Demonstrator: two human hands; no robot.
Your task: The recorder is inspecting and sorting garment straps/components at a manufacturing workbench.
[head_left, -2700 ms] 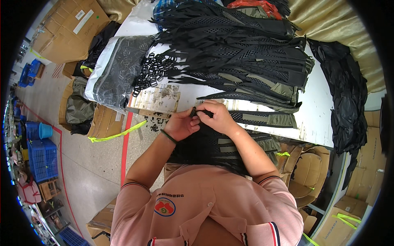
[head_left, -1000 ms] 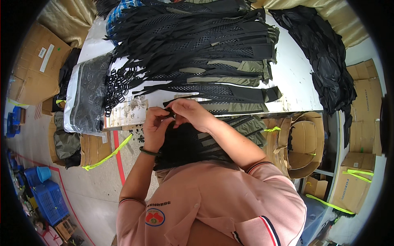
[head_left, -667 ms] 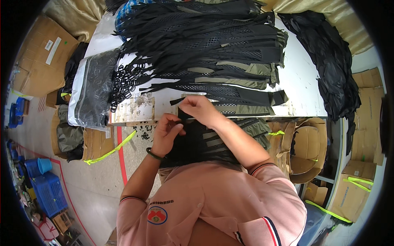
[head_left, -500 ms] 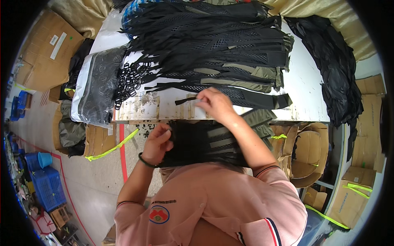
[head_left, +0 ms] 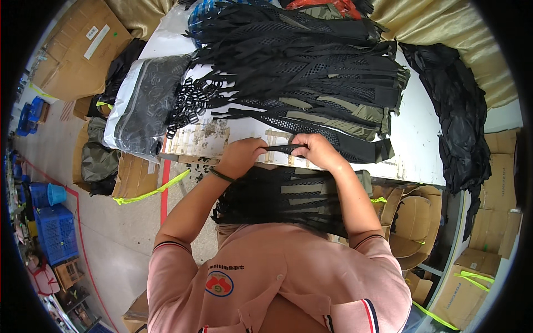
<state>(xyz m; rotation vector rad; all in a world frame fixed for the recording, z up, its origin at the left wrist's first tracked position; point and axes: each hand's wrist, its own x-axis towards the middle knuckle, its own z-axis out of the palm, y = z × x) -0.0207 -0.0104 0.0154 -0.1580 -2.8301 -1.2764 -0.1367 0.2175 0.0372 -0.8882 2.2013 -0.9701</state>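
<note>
Just above the table's near edge, a short black strap (head_left: 282, 149) is stretched between my two hands. My left hand (head_left: 240, 157) pinches its left end, and my right hand (head_left: 317, 151) grips the other end. Whether a buckle is on the strap is hidden by my fingers. Behind my hands lie several black mesh straps (head_left: 311, 72) with olive patches, heaped in rows on the white table (head_left: 420, 136). Small black buckles (head_left: 194, 100) are piled at their left ends. More black straps with olive strips (head_left: 272, 194) lie across my lap.
A clear bag of black buckles (head_left: 150, 100) rests on the table's left side. Black fabric (head_left: 452, 111) hangs over the right edge. Cardboard boxes (head_left: 141, 177) stand below the table on both sides, and blue crates (head_left: 58, 236) are on the floor at far left.
My left hand has risen from beside my lap to the table edge and taken the strap's left end. My right hand has moved slightly right and lower. The view has shifted a little.
</note>
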